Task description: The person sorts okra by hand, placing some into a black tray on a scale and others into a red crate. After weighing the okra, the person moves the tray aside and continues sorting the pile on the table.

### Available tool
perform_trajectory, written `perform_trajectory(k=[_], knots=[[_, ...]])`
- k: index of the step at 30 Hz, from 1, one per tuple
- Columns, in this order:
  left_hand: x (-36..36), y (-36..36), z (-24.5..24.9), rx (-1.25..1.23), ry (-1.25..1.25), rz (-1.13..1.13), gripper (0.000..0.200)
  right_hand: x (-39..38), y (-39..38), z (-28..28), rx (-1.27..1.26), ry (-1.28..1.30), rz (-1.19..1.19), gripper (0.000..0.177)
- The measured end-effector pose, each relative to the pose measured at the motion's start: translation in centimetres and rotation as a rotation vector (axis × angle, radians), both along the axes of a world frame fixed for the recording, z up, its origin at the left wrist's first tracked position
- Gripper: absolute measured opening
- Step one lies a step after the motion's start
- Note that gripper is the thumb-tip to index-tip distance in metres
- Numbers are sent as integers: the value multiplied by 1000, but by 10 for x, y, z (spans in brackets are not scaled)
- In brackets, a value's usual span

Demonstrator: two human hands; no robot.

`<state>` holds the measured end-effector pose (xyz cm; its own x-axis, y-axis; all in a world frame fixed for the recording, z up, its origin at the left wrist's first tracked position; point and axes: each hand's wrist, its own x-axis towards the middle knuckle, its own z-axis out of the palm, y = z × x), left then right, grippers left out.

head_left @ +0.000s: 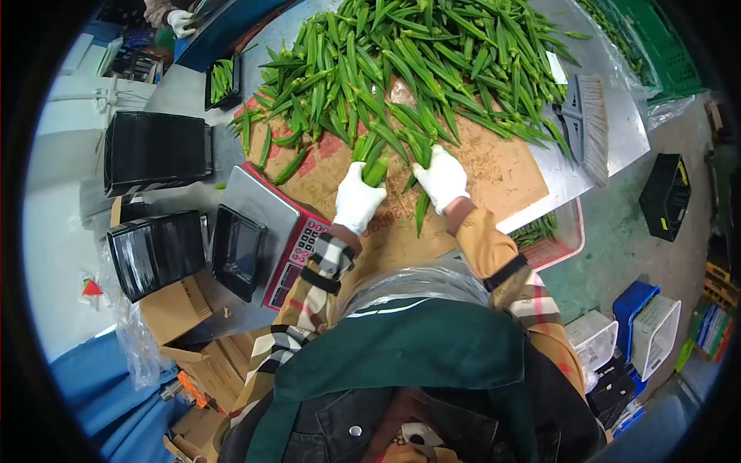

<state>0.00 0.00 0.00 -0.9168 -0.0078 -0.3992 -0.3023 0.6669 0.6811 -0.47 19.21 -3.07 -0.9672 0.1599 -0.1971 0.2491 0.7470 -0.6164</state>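
Observation:
A large heap of green okra (440, 58) covers the far side of a flattened brown cardboard sheet (502, 170) on the metal table. My left hand (359, 202), in a white glove, is closed around several okra pods that stick up past its fingers. To its right, my right hand (444, 181), gloved as well, pinches okra at the near edge of the heap; its fingertips are partly hidden by the pods. A loose okra pod (421, 214) lies on the cardboard between the two hands.
Left of the cardboard sits a red-edged scale (266, 204), with a black tray (238, 251) beside it. Stacked black trays (158, 154) stand farther left, and a small tray of okra (222, 81) behind. A brush (590, 127) lies at right. Another person's gloved hand (182, 22) shows top left.

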Motion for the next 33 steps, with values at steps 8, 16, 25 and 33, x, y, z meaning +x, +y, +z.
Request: perform_trajectory(k=[8, 16, 25, 33], knots=[[26, -36, 33, 1393, -459, 328, 65, -8, -13, 17, 151, 101, 75, 54], [33, -33, 39, 1844, -556, 259, 71, 54, 15, 31, 172, -85, 235, 44], [38, -31, 35, 1672, -563, 292, 59, 64, 14, 11, -56, -164, 24, 60], [48, -21, 45, 1494, -589, 251, 64, 65, 14, 42, -1353, -451, -106, 29]])
